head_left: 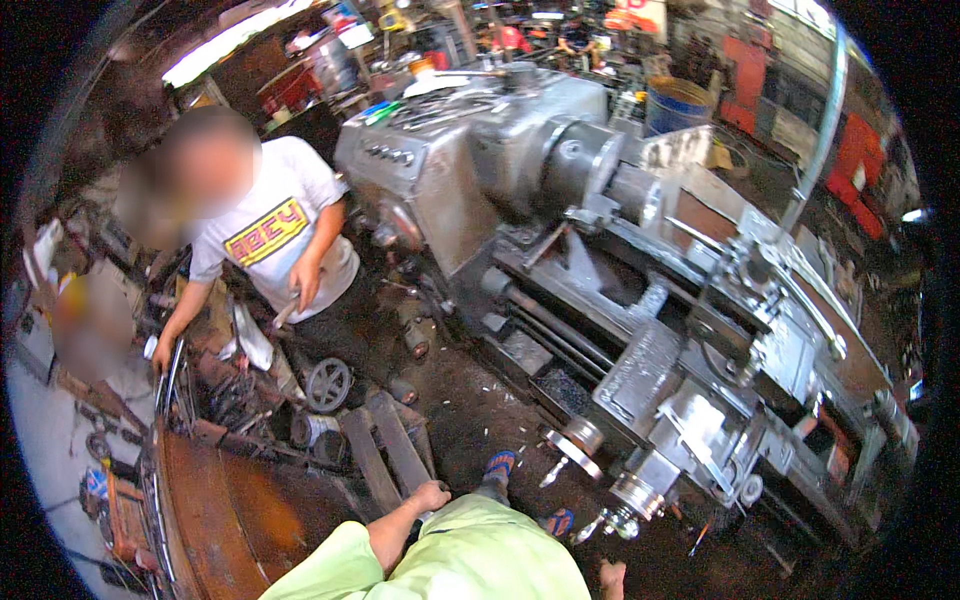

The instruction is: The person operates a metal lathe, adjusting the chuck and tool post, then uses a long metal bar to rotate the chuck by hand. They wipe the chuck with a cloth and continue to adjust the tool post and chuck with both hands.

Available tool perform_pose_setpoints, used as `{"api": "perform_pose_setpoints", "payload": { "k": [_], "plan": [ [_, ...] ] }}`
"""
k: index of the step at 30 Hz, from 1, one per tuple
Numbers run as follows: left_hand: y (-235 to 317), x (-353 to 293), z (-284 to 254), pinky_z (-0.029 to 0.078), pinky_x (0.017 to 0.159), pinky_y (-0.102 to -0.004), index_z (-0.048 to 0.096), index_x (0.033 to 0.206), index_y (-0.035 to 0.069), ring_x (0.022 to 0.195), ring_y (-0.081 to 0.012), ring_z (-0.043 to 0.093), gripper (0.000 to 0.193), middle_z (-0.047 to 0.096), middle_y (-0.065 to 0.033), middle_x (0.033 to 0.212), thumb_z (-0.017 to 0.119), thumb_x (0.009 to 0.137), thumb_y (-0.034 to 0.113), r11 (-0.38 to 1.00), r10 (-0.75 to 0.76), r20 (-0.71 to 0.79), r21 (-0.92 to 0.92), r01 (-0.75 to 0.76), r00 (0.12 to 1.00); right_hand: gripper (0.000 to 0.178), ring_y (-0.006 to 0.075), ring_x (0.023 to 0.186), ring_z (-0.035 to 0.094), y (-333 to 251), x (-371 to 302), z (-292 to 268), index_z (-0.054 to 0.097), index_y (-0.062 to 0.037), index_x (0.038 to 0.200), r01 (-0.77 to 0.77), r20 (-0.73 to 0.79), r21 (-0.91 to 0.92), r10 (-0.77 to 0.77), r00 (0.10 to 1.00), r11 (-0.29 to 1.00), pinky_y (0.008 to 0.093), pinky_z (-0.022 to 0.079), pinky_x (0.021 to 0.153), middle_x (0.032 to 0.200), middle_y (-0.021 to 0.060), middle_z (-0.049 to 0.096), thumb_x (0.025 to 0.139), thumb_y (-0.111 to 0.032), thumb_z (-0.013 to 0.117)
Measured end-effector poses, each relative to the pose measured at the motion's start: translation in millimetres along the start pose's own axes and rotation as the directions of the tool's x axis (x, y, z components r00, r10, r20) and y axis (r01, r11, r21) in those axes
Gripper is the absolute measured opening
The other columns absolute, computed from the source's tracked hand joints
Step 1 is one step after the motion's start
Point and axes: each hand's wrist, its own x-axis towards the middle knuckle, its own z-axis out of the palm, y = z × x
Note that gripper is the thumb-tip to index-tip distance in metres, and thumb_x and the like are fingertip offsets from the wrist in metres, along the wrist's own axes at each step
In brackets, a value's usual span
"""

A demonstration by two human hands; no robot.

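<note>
Yellow-framed block lettering (264, 231), across a pale T-shirt (290, 178)

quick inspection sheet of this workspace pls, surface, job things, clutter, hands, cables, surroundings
Surface: dark floor with small pale specks scattered.
Job's things: metalworking lathe with chuck; crank handles near the right hand; slats near the left hand.
Clutter: loose tools on the headstock; spoked wheel and metal scrap left of the lathe.
Hands: left by the green shirt, grip unclear; right at the lower edge, grip unclear.
Cables: none clearly visible.
Surroundings: another person in a pale T-shirt; blue drum behind the lathe.
</note>
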Motion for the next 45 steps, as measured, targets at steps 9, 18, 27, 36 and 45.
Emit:
{"api": "perform_pose_setpoints", "payload": {
  "k": [9, 18, 27, 36, 45],
  "plan": [
    [-25.9, 34.0, -22.4, 0.047, 0.099, -0.0429, 0.066, 0.118, 0.007, 0.114, -0.0372, 0.06, 0.05, 0.063, -0.0199, 0.123, 0.06, 0.08, 0.038, 0.995, -0.001, 0.066, -0.103, 0.008, 0.998, 0.046, 0.0357, 0.102, 0.065, -37.6, -20.1, 38.0, 0.067, 0.003, 0.109, 0.176, 0.142, -0.212, -0.148, 0.979, 0.961, 0.0441, 0.049, 0.088, 0.104, 0.0233, 0.069, 0.088, -0.037, 0.063],
    [-59.2, 154.6, -51.9, 0.048, 0.096, -0.0416, 0.066, 0.116, 0.005, 0.111, -0.0359, 0.062, 0.049, 0.065, -0.0186, 0.12, 0.062, 0.08, 0.038, 0.992, 0.014, 0.058, -0.126, -0.006, 0.998, 0.06, 0.0366, 0.113, 0.061, -222.9, -132.1, 86.9, 0.061, 0.0003, 0.123, 0.162, 0.297, 0.092, -0.182, 0.937, 0.982, 0.0434, 0.048, 0.093, 0.116, 0.0249, 0.065, 0.084, -0.046, 0.067],
    [-68.5, 227.8, -73.3, 0.056, 0.065, -0.0346, 0.068, 0.103, 0.0, 0.073, -0.0196, 0.068, 0.027, 0.07, -0.0123, 0.084, 0.064, 0.083, 0.018, 0.95, 0.179, 0.155, -0.285, -0.13, 0.971, 0.054, 0.0375, 0.106, 0.064, -400.2, -241.7, 23.9, 0.063, -0.005, 0.122, 0.574, 0.364, -0.134, -0.498, 0.787, 0.808, 0.0431, 0.05, 0.093, 0.115, 0.0217, 0.066, 0.092, -0.049, 0.056],
    [-12.4, 195.6, -105.3, 0.055, 0.06, -0.0324, 0.064, 0.113, -0.004, 0.068, -0.0194, 0.067, 0.027, 0.068, -0.0126, 0.083, 0.059, 0.088, 0.006, 0.888, 0.189, 0.105, -0.443, -0.124, 0.976, 0.043, 0.0324, 0.099, 0.064, -497.8, -274.5, -137.1, 0.061, 0.0018, 0.12, 0.767, -0.38, -0.273, -0.797, 0.468, 0.581, 0.039, 0.051, 0.086, 0.106, 0.0197, 0.067, 0.09, -0.029, 0.066],
    [-21.1, 145.6, -73.7, 0.053, 0.062, -0.036, 0.065, 0.102, -0.004, 0.069, -0.0232, 0.066, 0.022, 0.069, -0.0141, 0.086, 0.059, 0.089, 0.012, 0.96, 0.281, 0.072, -0.032, -0.28, 0.957, 0.042, 0.0277, 0.096, 0.068, -424.2, -231.9, -111.9, 0.064, 0.0014, 0.117, 0.82, -0.394, 0.185, -0.724, 0.567, 0.541, 0.0357, 0.052, 0.087, 0.108, 0.0185, 0.069, 0.089, -0.029, 0.067]
  ]
}}
